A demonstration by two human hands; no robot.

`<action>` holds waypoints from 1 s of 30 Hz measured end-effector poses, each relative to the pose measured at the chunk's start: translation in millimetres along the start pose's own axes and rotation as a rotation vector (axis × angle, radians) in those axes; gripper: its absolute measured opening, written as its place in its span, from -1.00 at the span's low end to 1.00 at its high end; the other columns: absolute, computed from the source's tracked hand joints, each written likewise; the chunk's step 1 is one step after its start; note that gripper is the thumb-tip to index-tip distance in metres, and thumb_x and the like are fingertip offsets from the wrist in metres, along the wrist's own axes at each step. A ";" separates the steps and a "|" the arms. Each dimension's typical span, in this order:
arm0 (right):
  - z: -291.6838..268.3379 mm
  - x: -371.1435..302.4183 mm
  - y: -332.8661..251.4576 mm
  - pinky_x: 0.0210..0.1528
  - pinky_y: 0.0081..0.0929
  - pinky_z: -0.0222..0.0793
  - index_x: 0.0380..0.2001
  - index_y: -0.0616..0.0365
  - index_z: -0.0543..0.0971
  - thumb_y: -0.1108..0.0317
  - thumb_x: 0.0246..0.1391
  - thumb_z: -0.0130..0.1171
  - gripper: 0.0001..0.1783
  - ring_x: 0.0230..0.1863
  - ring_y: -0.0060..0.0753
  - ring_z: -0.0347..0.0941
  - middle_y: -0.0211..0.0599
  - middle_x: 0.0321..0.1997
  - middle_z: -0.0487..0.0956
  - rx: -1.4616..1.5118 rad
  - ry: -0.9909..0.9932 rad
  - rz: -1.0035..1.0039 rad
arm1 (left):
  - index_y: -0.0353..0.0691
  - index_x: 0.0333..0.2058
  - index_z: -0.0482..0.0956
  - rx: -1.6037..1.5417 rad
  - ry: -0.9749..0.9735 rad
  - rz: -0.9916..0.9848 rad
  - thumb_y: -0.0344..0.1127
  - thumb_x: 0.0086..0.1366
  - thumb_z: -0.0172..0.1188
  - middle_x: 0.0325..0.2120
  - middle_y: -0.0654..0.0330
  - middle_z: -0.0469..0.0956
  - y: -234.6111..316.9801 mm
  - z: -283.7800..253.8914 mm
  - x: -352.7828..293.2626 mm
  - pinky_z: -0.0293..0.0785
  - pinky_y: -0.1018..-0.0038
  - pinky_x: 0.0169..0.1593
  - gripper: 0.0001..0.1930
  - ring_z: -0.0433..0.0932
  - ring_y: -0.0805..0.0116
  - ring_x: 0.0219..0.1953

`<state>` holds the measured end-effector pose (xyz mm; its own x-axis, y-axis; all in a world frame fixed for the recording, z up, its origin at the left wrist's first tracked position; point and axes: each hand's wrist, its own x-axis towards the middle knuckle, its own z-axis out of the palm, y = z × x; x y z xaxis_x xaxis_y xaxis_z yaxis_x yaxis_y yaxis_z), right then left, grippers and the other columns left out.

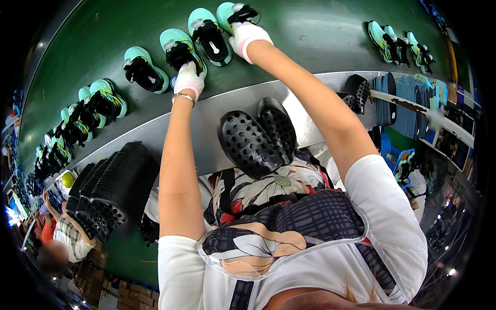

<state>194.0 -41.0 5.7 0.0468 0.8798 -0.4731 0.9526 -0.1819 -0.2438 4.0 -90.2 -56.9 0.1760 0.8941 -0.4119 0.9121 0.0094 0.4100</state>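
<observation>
My left hand (pixel 189 81), in a white glove, closes on the heel end of a mint-green and black sneaker (pixel 173 37) that lies on the green work surface. Further right, my right hand (pixel 249 40), gloved too, grips the black collar of another mint sneaker (pixel 226 11) near the top edge. Its fingertips are partly hidden by the shoe. Between the two hands stands a sneaker (pixel 208 41) with a dark insole showing, which neither hand touches. To the left of my left hand sits one more sneaker (pixel 144 71).
Several sneakers (pixel 106 101) line the surface leftward; others (pixel 392 44) stand far right. Two black perforated shoe-shaped pieces (pixel 248 139) rest on the metal edge (pixel 206 111) before me. Black insole-like stacks (pixel 121 181) lie left, blue-grey insoles (pixel 411 106) right. A co-worker (pixel 72 235) is lower left.
</observation>
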 end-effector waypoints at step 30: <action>-15.0 -271.6 247.4 -0.05 -0.37 0.38 -0.09 0.09 0.43 0.15 -0.24 0.31 -0.42 -0.15 -0.19 0.45 -0.15 -0.10 0.42 0.163 0.176 0.239 | -0.19 -0.09 0.47 0.115 0.279 0.335 -0.14 0.13 0.15 -0.18 0.04 0.46 49.3 -32.4 -23.8 0.42 0.25 -0.10 -0.61 0.47 0.02 -0.17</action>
<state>421.4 -318.4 86.5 0.3282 0.8635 -0.3829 0.8485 -0.4476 -0.2821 32.8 -96.5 -0.5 0.3764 0.9260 -0.0298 0.8598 -0.3372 0.3834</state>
